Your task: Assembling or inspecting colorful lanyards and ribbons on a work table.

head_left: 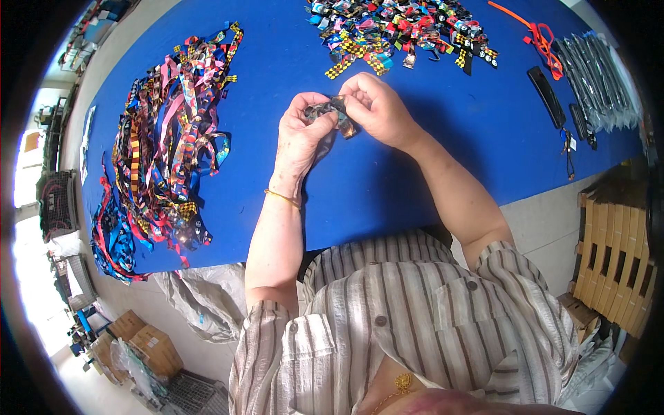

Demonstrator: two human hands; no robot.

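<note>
Above the middle of the blue table (266, 228), my two hands meet over a folded dark patterned lanyard (348, 127). My left hand (302, 131) is closed, its thumb and fingers pinching the bundled strap. My right hand (379, 109) grips the other side of the same strap between thumb and bent fingers. A short flat end hangs below the fingertips; the inner folds are hidden. Just beyond my hands lies a heap of folded colourful lanyards (408, 28), some with yellow-black checks. Off to the left spreads a long pile of loose patterned lanyards (173, 131).
At the right edge of the table are plastic-wrapped dark packs (598, 83), orange-handled scissors (543, 45) and a black strap-like object (546, 97). Blue and red lanyards (114, 238) hang over the left front corner. Cardboard boxes (155, 349) and stacked brown cartons (615, 256) stand on the floor.
</note>
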